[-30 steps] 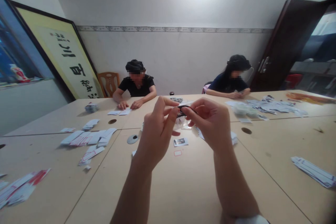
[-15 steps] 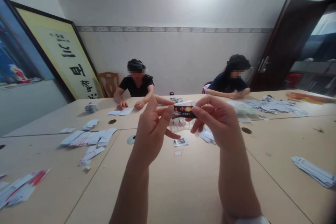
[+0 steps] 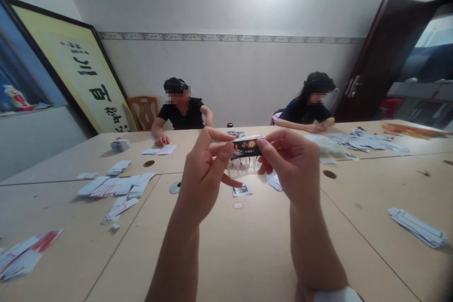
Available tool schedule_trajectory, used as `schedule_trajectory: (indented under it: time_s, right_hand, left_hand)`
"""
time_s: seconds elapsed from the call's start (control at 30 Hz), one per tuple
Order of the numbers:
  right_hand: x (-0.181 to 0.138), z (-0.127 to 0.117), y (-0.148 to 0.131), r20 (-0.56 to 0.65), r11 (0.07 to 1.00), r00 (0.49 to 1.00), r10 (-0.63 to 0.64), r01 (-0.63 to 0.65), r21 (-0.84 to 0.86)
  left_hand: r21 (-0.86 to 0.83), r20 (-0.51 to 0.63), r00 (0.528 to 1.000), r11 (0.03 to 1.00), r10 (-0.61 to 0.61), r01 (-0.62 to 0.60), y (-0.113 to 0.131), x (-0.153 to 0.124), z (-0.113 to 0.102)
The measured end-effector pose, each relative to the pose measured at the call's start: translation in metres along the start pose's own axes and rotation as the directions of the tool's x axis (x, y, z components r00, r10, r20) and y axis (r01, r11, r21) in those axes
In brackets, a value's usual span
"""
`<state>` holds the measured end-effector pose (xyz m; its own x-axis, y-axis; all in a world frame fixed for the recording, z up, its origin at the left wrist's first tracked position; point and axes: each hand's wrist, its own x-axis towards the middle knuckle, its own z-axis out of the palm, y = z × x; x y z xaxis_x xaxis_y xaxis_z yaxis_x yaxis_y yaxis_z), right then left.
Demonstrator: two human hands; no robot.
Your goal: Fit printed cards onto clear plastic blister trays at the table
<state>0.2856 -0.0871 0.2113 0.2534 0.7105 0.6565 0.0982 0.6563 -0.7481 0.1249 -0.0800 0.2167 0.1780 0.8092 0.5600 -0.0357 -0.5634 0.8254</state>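
Note:
Held up over the middle of the table is a small black printed card [image 3: 247, 148] with a bright burst and light lettering. My left hand [image 3: 206, 170] pinches its left end between thumb and fingers, one lower finger stretched away. The card's right end is in the closed fingers of my right hand [image 3: 294, 163]. Behind and below it shows a clear plastic piece [image 3: 244, 166]; whether it touches the card I cannot tell. On the table under my hands lie a small picture card [image 3: 242, 190] and a red-bordered slip [image 3: 238, 205].
White paper slips [image 3: 116, 186] spread at the left, and a stack of strips [image 3: 417, 227] lies at the right. Two people sit across the table, near a card stack [image 3: 120, 145] and a paper pile [image 3: 371, 142]. A disc [image 3: 174, 188] lies beside my left wrist.
The view has shifted slightly. My right hand has moved a little closer to my left, still on the card. The left co-worker's one hand has drawn back from the slips.

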Motion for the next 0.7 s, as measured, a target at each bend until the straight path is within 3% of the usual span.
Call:
schedule_trajectory:
  time_s: [0.17, 0.43, 0.7]
  right_hand:
    - [0.0020, -0.0018, 0.0023, -0.048, 0.998, 0.998, -0.038, 0.035, -0.054]
    - [0.0032, -0.0067, 0.0008, -0.031, 0.995, 0.996, -0.082, 0.083, 0.056]
    - [0.0004, -0.0065, -0.0005, -0.019, 0.996, 0.996, -0.083, 0.084, 0.032]
  left_hand:
    - [0.018, -0.033, 0.999, 0.999, 0.035, -0.034, 0.0026, -0.0024, -0.0003]
    - [0.011, -0.062, 0.996, 0.998, 0.060, -0.060, 0.0079, -0.0092, -0.0023]
    - [-0.038, -0.064, 0.998, 0.999, -0.003, 0.001, 0.0089, -0.0064, -0.0020]
